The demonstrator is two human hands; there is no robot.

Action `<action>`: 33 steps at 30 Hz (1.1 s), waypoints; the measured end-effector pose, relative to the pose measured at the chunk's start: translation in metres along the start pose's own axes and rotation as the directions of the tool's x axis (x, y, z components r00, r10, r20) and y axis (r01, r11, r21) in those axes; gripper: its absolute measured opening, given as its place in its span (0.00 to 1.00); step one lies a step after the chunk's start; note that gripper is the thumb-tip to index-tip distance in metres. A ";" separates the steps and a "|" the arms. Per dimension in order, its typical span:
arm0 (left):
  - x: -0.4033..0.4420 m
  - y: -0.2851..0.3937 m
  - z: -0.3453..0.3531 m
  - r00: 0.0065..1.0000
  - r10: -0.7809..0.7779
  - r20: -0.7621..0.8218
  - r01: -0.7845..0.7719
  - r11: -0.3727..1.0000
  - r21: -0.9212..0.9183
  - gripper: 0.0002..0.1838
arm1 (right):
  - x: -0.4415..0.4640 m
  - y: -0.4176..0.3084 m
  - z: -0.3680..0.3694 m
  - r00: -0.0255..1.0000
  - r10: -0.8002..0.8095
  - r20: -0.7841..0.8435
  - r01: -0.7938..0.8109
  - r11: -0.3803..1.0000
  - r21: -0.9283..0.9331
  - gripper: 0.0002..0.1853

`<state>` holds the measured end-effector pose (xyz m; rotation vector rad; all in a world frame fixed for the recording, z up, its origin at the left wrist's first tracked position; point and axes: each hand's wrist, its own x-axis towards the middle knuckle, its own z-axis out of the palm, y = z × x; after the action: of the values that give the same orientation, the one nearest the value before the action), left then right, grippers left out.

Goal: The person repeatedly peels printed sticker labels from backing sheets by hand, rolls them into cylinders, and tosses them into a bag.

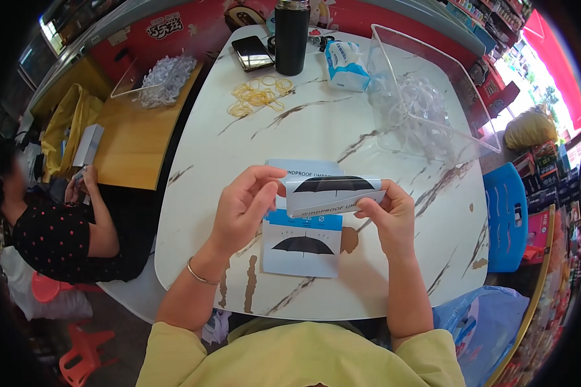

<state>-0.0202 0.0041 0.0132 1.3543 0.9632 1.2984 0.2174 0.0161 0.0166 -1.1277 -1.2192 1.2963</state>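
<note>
A folded paper leaflet (pixel 332 195), printed with a black umbrella and the word "WINDPROOF", is raised over the table in front of me. My right hand (pixel 392 213) pinches its right end between thumb and fingers. At the left end, my left hand (pixel 244 205) has its thumb and fingers bent together against the edge; what lies between them is hidden. Below lies another umbrella leaflet (pixel 301 261), flat, white with a blue band. Behind it, a further printed sheet (pixel 303 166) is partly covered by the raised leaflet.
Yellow rubber bands (pixel 259 95), a phone (pixel 252 53), a black bottle (pixel 292 39) and a wipes pack (pixel 346 66) occupy the far side. A clear basket (pixel 461 151) holds clear plastic loops (pixel 421 106). A blue chair (pixel 505 216) stands right; another person (pixel 64 226) sits left.
</note>
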 end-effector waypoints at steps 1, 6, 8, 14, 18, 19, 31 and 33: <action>-0.001 0.001 0.000 0.999 -0.023 0.023 0.024 0.998 -0.050 0.10 | 0.000 0.000 0.000 1.000 -0.003 -0.003 0.003 1.000 0.000 0.12; -0.002 -0.001 0.001 0.997 -0.052 0.053 0.061 0.984 -0.166 0.11 | 0.000 0.001 0.002 0.999 -0.029 -0.029 0.029 1.000 0.009 0.11; -0.003 -0.002 0.000 0.996 -0.055 0.064 0.064 0.986 -0.153 0.11 | 0.000 0.002 0.002 0.999 -0.031 -0.037 0.032 0.999 0.008 0.10; -0.005 0.001 0.001 0.996 -0.049 0.068 0.056 0.993 -0.107 0.10 | 0.000 0.002 0.003 0.998 -0.037 -0.046 0.037 0.999 -0.003 0.10; -0.005 0.004 0.001 0.996 -0.019 0.086 0.025 0.997 -0.074 0.11 | 0.000 0.003 0.002 0.998 -0.039 -0.043 0.039 0.999 0.000 0.10; -0.005 0.004 0.001 0.996 -0.014 0.087 0.021 0.997 -0.079 0.11 | 0.000 0.003 0.002 0.998 -0.042 -0.042 0.042 0.999 0.004 0.10; -0.007 0.004 0.003 0.994 0.018 0.106 -0.005 0.993 -0.119 0.12 | -0.002 0.002 0.006 0.998 -0.047 -0.047 0.048 0.999 0.017 0.12; -0.007 0.004 0.004 0.994 0.019 0.109 -0.006 0.993 -0.120 0.11 | -0.002 0.003 0.007 0.997 -0.054 -0.048 0.056 0.998 0.038 0.12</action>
<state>-0.0176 -0.0036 0.0161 1.3264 0.7911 1.2570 0.2105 0.0134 0.0141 -1.0837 -1.1773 1.2404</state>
